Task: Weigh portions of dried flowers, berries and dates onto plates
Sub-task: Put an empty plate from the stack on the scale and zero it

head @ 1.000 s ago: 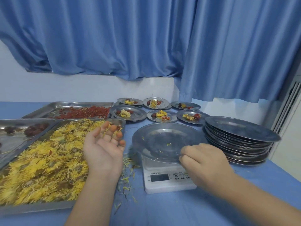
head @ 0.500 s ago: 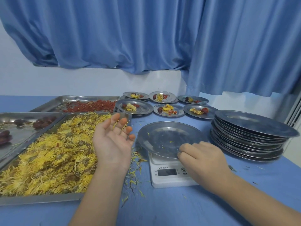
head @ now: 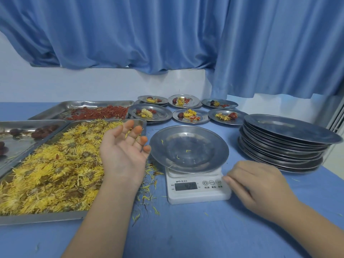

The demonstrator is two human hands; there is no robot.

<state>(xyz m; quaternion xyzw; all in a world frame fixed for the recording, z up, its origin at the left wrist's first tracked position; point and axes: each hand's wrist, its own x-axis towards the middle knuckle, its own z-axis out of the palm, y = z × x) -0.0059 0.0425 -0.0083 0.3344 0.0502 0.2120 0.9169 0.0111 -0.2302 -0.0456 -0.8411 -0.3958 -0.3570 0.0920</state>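
An almost bare steel plate (head: 214, 144), with a few loose petals in it, sits on the white digital scale (head: 197, 192). My right hand (head: 260, 187) is at the scale's right front, its fingertips touching the button row beside the lit display. My left hand (head: 122, 155) hovers palm up and holds nothing, over the right edge of the tray (head: 37, 218) of yellow dried flowers (head: 46, 174). Red berries (head: 100, 112) fill a tray behind it. Dark dates (head: 42, 130) lie in a tray at the far left.
A tall stack of steel plates (head: 283, 146) stands right of the scale. Several filled plates (head: 189, 116) line the back of the blue table below a blue curtain. Loose petals (head: 149, 194) lie scattered between the flower tray and the scale.
My right hand let go of the plate's rim and dropped to the scale's buttons. The left hand stayed raised, palm up.
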